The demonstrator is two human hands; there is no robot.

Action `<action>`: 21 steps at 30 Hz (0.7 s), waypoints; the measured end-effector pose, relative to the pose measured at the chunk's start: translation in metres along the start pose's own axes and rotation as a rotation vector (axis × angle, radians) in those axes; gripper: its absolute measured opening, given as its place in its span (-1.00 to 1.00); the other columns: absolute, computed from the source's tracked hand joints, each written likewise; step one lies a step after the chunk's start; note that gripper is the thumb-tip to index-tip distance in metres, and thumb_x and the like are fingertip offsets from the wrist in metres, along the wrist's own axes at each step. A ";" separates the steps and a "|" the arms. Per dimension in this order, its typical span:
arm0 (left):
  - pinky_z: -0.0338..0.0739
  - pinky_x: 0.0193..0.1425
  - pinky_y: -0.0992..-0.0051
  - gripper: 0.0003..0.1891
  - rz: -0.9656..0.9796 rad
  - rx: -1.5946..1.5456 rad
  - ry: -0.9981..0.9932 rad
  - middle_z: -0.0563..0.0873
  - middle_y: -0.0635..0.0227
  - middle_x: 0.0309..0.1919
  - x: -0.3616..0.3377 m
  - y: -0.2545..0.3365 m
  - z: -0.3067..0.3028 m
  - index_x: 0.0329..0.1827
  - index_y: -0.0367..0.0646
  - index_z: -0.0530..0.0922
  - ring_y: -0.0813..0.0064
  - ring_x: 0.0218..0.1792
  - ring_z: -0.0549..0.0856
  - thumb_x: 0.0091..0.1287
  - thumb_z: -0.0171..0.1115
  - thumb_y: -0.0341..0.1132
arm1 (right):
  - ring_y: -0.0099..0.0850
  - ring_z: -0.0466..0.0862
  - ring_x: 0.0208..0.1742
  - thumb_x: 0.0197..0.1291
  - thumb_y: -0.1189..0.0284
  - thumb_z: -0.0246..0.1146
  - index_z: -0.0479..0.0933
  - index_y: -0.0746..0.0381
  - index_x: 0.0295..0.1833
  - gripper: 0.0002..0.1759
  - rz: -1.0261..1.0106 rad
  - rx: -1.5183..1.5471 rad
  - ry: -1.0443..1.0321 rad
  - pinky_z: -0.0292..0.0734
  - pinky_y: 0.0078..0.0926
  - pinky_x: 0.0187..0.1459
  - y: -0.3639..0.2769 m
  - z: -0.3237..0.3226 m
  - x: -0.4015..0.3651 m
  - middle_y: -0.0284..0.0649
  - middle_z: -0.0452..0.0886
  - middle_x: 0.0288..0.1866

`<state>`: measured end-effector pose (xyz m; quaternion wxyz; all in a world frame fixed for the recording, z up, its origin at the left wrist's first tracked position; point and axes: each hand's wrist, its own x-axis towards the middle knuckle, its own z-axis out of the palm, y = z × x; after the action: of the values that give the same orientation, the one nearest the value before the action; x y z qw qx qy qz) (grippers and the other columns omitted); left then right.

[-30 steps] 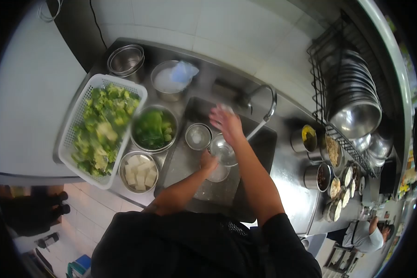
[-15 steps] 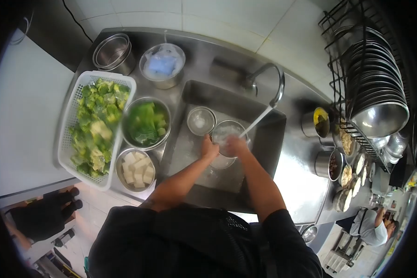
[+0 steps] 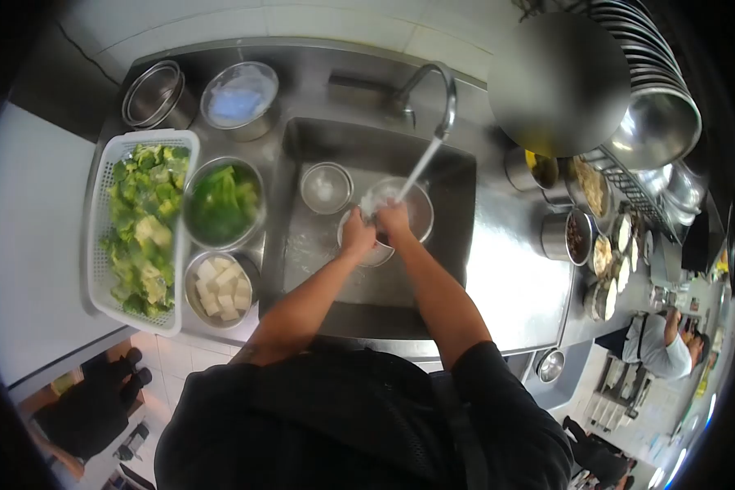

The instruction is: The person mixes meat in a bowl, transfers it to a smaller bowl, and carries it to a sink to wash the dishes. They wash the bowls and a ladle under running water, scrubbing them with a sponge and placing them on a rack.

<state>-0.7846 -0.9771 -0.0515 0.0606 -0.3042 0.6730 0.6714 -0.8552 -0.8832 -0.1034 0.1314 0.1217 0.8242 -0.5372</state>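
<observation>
Both hands are together in the metal sink point(image 3: 302, 286). My left hand point(image 3: 358, 233) is closed at the near left rim of a metal bowl point(image 3: 419, 214); what its fingers pinch is too small to name. Beside it, my right hand point(image 3: 394, 219) is closed over the same bowl, its fingertips partly hidden by splashing water. A stream runs from the curved faucet point(image 3: 447, 106) down by the hands. Under and left of them, another round vessel point(image 3: 377, 256) shows partly. Farther left in the sink sits a small metal bowl point(image 3: 327, 188) with something whitish inside.
Left of the sink are a white basket of broccoli point(image 3: 189, 151), a bowl of green vegetables point(image 3: 224, 200), a bowl of white blocks point(image 3: 222, 289) and metal bowls. At right are food containers point(image 3: 565, 237) and racked bowls point(image 3: 657, 131). Other people stand at lower left and right.
My two hands have come closer together at the bowl's left side, and the right hand has left the bowl's middle. The whole view has shifted, and a blurred grey round shape now appears at upper right.
</observation>
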 end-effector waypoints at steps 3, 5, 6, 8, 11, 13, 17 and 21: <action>0.61 -0.59 0.30 -0.64 0.040 -0.048 0.075 0.67 -0.04 -0.29 0.011 0.008 -0.010 0.07 -0.33 0.41 0.18 -0.60 0.71 0.17 0.08 -0.57 | -0.39 0.65 -0.42 0.11 0.54 0.29 0.55 0.40 0.08 -0.61 0.107 0.075 -0.202 0.54 -0.44 -0.38 -0.046 -0.030 -0.012 -0.22 0.68 -0.30; 0.60 -0.60 0.28 -0.70 0.027 0.056 0.086 0.67 -0.03 -0.34 0.008 0.020 -0.019 -0.01 -0.33 0.41 0.18 -0.60 0.72 0.16 0.09 -0.56 | -0.45 0.64 -0.35 0.14 0.52 0.30 0.60 0.37 0.01 -0.69 0.161 0.206 -0.164 0.52 -0.50 -0.37 -0.056 -0.038 -0.016 -0.25 0.66 -0.29; 0.60 -0.60 0.28 -0.70 0.032 0.057 0.085 0.67 -0.03 -0.34 0.005 0.026 -0.018 -0.01 -0.33 0.41 0.18 -0.60 0.72 0.16 0.09 -0.56 | -0.46 0.64 -0.32 0.16 0.54 0.28 0.61 0.36 -0.02 -0.74 0.127 0.261 -0.129 0.55 -0.50 -0.33 -0.059 -0.046 -0.019 -0.26 0.65 -0.28; 0.59 -0.59 0.28 -0.79 0.031 0.113 0.002 0.66 0.00 -0.41 -0.001 0.041 -0.014 -0.11 -0.34 0.41 0.20 -0.60 0.72 0.18 0.08 -0.56 | -0.47 0.64 -0.29 0.19 0.55 0.26 0.62 0.35 -0.05 -0.79 0.087 0.316 -0.084 0.58 -0.49 -0.29 -0.063 -0.059 -0.030 -0.26 0.64 -0.28; 0.57 -0.58 0.28 -0.83 0.077 0.183 0.015 0.66 0.02 -0.49 -0.011 0.058 -0.011 -0.16 -0.35 0.43 0.22 -0.62 0.71 0.20 0.09 -0.54 | -0.49 0.64 -0.29 0.22 0.58 0.22 0.61 0.36 -0.09 -0.84 -0.147 0.355 0.083 0.63 -0.50 -0.24 -0.066 -0.077 -0.045 -0.26 0.63 -0.29; 0.57 -0.56 0.26 -0.85 0.142 0.195 0.023 0.66 0.03 -0.51 -0.005 0.057 -0.015 -0.17 -0.35 0.44 0.21 -0.63 0.71 0.21 0.08 -0.52 | -0.50 0.64 -0.26 0.24 0.60 0.18 0.59 0.37 -0.12 -0.86 -0.276 0.461 0.204 0.65 -0.50 -0.15 -0.074 -0.092 -0.052 -0.25 0.63 -0.28; 0.60 -0.42 0.17 -0.85 0.174 0.334 -0.033 0.67 -0.01 -0.51 -0.013 0.083 -0.025 -0.16 -0.33 0.47 0.15 -0.60 0.71 0.25 0.07 -0.45 | -0.43 0.61 -0.27 0.17 0.62 0.20 0.60 0.36 -0.11 -0.83 -0.314 0.212 0.512 0.53 -0.47 -0.17 -0.080 -0.113 -0.055 -0.21 0.63 -0.25; 0.61 -0.25 0.11 -0.83 0.280 0.454 -0.001 0.69 -0.04 -0.45 -0.021 0.108 -0.027 -0.17 -0.32 0.48 0.09 -0.44 0.75 0.26 0.08 -0.40 | -0.43 0.61 -0.22 0.15 0.59 0.20 0.52 0.28 0.11 -0.64 -0.277 0.114 0.546 0.54 -0.48 -0.18 -0.028 -0.107 -0.028 -0.23 0.60 -0.09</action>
<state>-0.8116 -1.0045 0.0548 0.0342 -0.1866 0.8418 0.5053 -0.8480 -0.7976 -0.0284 -0.1763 0.1549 0.8064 -0.5429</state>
